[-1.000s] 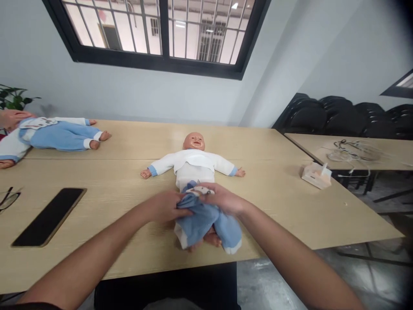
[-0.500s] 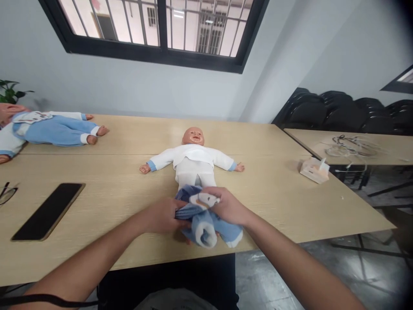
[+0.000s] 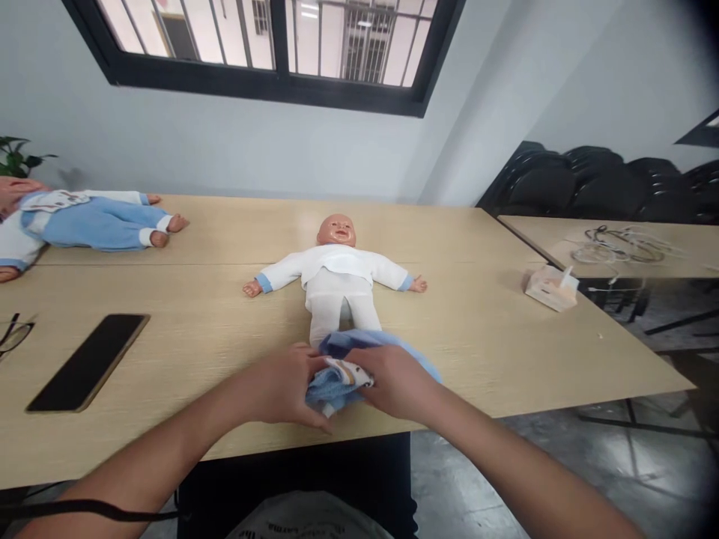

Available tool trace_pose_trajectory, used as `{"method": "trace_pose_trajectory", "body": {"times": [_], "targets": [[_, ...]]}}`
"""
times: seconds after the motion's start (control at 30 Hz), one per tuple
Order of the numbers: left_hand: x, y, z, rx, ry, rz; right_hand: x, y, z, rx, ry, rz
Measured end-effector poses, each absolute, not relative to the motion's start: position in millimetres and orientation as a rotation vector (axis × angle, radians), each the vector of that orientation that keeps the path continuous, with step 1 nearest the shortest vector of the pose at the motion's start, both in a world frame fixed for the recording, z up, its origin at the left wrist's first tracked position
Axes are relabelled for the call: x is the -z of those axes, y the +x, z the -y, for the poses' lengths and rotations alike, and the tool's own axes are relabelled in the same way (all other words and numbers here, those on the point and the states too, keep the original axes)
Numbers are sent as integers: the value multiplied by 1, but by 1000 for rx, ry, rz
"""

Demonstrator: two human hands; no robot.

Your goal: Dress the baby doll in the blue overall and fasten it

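With the right hand pinching the blue clothing, the left hand, fingers spread, should gather it evenly.

Barred, dark-framed window in pale wall — black chairs stacked at right — glossy grey floor.

By the table's near edge, the cloth is light blue, with a white patch bearing orange-brown and dark marks. The doll is white-clad, with blue cuffs. Toward the far left corner, a second doll wears blue trousers with white cuffs. The table is pale tan; near its left edge, the phone is black
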State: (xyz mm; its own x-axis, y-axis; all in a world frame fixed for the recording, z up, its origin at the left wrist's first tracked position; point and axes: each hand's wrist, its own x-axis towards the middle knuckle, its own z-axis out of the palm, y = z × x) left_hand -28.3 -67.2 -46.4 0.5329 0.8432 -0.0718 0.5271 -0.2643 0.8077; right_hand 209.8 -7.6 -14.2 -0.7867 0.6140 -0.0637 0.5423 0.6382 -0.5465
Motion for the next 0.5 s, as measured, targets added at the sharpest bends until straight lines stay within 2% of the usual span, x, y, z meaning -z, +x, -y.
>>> {"method": "trace_pose_trajectory", "body": {"times": [0.17,0.33,0.5], "targets": [[46,-24,76,-540,2197,-1265,9,219,27,-887,-940,2706],[59,-33,80,-545,2129,-1083,3,221,31,-1057,-813,2753],[72,-35,83,-574,1970,-994,18,214,16,-760,-1326,2452]]}}
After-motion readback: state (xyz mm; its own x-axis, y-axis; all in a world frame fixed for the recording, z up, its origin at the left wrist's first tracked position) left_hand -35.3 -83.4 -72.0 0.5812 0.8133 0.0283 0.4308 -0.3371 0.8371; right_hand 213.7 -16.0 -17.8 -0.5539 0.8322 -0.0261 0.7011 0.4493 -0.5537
